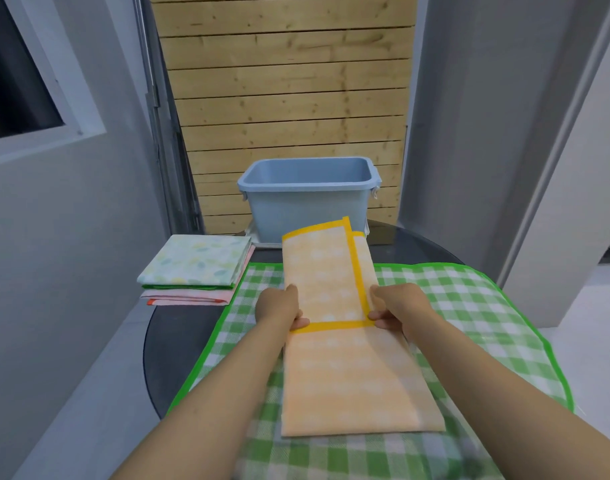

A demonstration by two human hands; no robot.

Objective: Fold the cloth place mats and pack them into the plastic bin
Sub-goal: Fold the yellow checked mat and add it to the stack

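An orange checked place mat [345, 375] with a yellow border lies lengthwise on a spread green checked mat [469, 317]. Its far half is folded back toward me, the yellow edge lying across the middle. My left hand [281, 308] pinches the left corner of that edge and my right hand [395, 311] pinches the right corner. A blue plastic bin [308, 199] stands open at the far side of the table; I cannot see its bottom. A stack of folded mats [196, 270], leaf-patterned one on top, lies at the left.
The round dark table [165, 344] ends close on the left and front. A wooden slat wall [289, 81] rises behind the bin. A grey wall with a window is to the left, a grey panel to the right.
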